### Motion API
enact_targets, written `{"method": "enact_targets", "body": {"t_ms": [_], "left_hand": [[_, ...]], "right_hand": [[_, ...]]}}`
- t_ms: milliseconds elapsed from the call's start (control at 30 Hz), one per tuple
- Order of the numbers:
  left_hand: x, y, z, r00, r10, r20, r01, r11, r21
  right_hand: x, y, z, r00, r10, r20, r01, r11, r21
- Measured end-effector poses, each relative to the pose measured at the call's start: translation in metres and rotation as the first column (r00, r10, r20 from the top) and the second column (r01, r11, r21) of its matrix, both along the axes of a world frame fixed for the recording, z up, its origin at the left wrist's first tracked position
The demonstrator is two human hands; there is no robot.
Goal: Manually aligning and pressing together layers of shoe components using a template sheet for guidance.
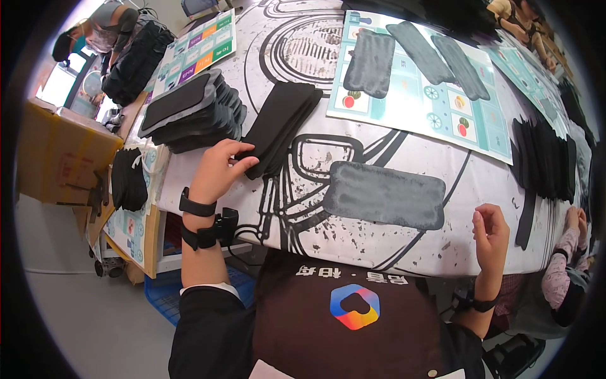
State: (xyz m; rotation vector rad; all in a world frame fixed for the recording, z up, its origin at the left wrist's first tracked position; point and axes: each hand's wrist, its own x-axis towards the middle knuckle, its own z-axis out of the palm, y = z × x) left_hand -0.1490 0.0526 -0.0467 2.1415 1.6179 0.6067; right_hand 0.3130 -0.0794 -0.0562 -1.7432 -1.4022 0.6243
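Note:
A bundle of long black fabric strips (284, 120) lies slanting on the table. At its near left corner is my left hand (218, 167), thumb and forefinger apart with their tips on the fabric. A grey, mottled rectangular piece with rounded corners (386, 196) lies flat in front of me. Right of that piece, over the table's near edge, my right hand (492, 232) is raised with fingers loosely bent, and nothing shows in it. Beyond my left hand stands a tall stack of grey and black pieces (189, 110).
Three similar grey pieces (371, 63) lie on a printed teal-and-white board (416, 114). Black strips (544, 158) are heaped at the right, beside another person's hands (574, 219). A cardboard box (66, 155) stands left of the table (480, 183). Other people work at the far corners.

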Motion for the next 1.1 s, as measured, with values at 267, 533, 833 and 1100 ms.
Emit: {"method": "enact_targets", "body": {"t_ms": [267,533,833,1100], "left_hand": [[0.059,-0.040,0.033,0.988,0.154,0.002,-0.117,0.744,0.657],[0.111,-0.075,0.032,0.888,-0.368,0.275,0.205,0.853,0.480],[0.123,-0.072,-0.006,0.796,-0.224,0.563,0.040,0.946,0.321],[0.107,-0.072,-0.016,0.643,0.099,0.760,0.139,0.960,-0.243]], "right_hand": [[-0.033,0.014,0.009,0.825,0.211,-0.524,-0.273,0.961,-0.044],[-0.065,0.034,0.010,0.375,0.299,-0.878,-0.439,0.891,0.116],[-0.059,0.020,-0.002,0.444,0.158,-0.882,-0.385,0.922,-0.028],[-0.054,0.016,-0.027,0.616,0.169,-0.769,-0.242,0.970,0.018]]}}
